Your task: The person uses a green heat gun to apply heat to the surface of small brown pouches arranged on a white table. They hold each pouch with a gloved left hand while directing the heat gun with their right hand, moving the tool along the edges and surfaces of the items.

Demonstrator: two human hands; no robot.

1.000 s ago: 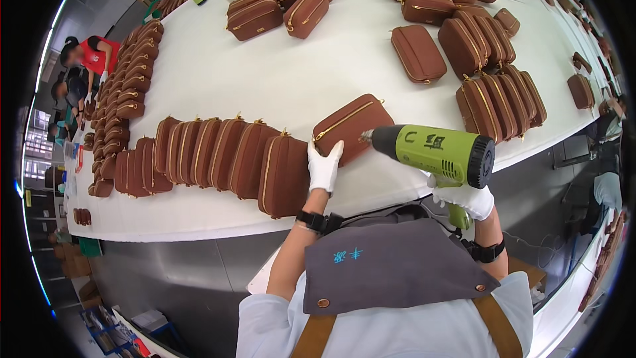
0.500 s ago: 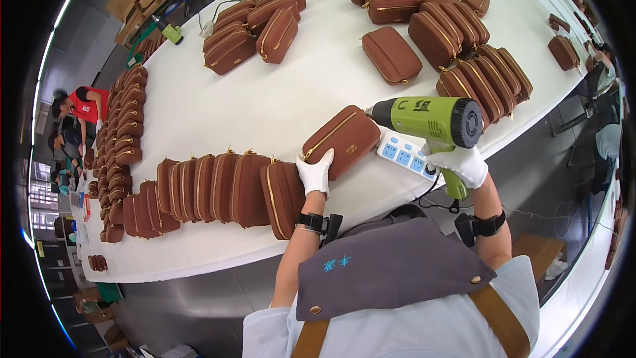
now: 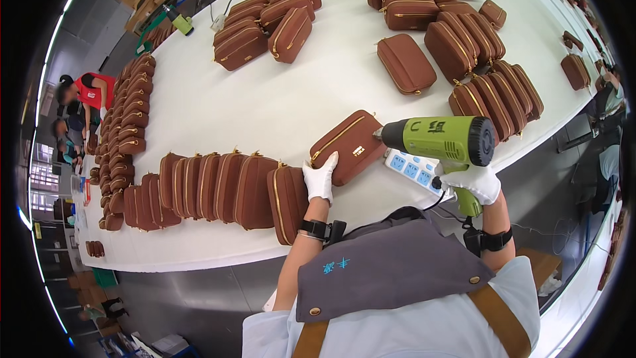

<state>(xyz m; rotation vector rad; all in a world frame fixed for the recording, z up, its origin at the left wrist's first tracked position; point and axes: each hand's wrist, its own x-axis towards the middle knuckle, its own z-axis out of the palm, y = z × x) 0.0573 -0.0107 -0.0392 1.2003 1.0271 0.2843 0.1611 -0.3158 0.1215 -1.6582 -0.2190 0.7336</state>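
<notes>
My gloved left hand [image 3: 320,178] grips the near left end of a brown zippered pouch [image 3: 352,152], thumb on its face. The pouch is tilted up from the white table, its gold zipper along the upper side and small gold lettering on the face. In my gloved right hand [image 3: 476,182] is a green and black heat gun [image 3: 438,139], held by its handle. Its nozzle points left at the pouch's right end; whether it touches cannot be seen. Just left of my left hand stands another brown pouch [image 3: 286,202], the end one of a row.
A white power strip [image 3: 412,167] lies under the heat gun, a black cable beside it. More pouches [image 3: 218,189] stand in a row at left; others are grouped at the far side and right [image 3: 497,99]. A second heat gun [image 3: 179,21] is far left. People work beyond the left edge.
The heat gun's nozzle has moved down from the pouch's upper right corner along its right end. My left hand keeps its hold. The whole view has shifted slightly.
</notes>
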